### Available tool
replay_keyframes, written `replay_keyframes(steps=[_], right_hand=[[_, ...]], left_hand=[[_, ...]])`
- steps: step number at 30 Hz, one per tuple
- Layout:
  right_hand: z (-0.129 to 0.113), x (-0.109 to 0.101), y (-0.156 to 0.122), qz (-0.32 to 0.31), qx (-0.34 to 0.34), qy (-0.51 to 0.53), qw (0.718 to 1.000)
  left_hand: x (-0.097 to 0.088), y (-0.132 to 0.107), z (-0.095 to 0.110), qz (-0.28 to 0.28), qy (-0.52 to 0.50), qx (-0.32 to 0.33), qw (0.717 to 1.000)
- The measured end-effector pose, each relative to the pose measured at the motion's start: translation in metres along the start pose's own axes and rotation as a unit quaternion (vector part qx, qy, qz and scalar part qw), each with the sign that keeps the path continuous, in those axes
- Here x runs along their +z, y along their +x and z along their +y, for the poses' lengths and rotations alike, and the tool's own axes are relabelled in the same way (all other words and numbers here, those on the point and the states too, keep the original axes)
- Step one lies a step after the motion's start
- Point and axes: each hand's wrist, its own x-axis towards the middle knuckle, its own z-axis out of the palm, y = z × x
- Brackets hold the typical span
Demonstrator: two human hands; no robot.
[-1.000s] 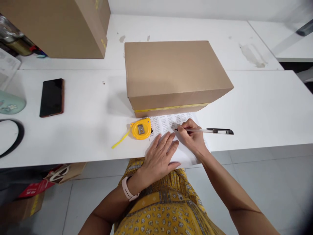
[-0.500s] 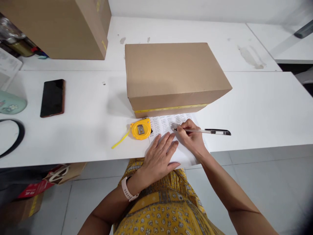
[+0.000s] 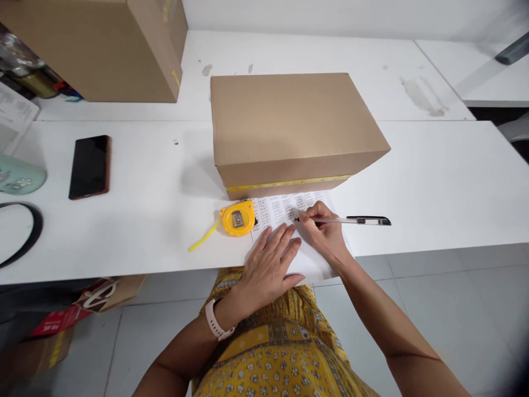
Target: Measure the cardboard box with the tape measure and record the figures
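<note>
A printed sheet of paper lies at the near edge of the white table, just in front of a closed cardboard box. My left hand rests flat on the sheet, fingers stretched out. My right hand pinches a clear pen with a black cap, its tip touching the printed rows. A yellow tape measure sits just left of the sheet with a short length of tape pulled out.
A black phone lies at the left. A larger cardboard box stands at the back left. A pale green object and a black ring sit at the far left edge. Bags lie under the table.
The pen's cap end has shifted slightly while the tip stays on the sheet. The left hand has not moved. The view has drifted a little.
</note>
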Motion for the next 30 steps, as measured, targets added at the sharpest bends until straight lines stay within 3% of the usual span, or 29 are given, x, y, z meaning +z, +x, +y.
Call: replay_keyframes(steps=[30], right_hand=[[0.0048, -0.0002, 0.0012, 0.018, 0.0, 0.004, 1.0]], left_hand=[[-0.0006, 0.0003, 0.0003, 0.025, 0.008, 0.004, 1.0]])
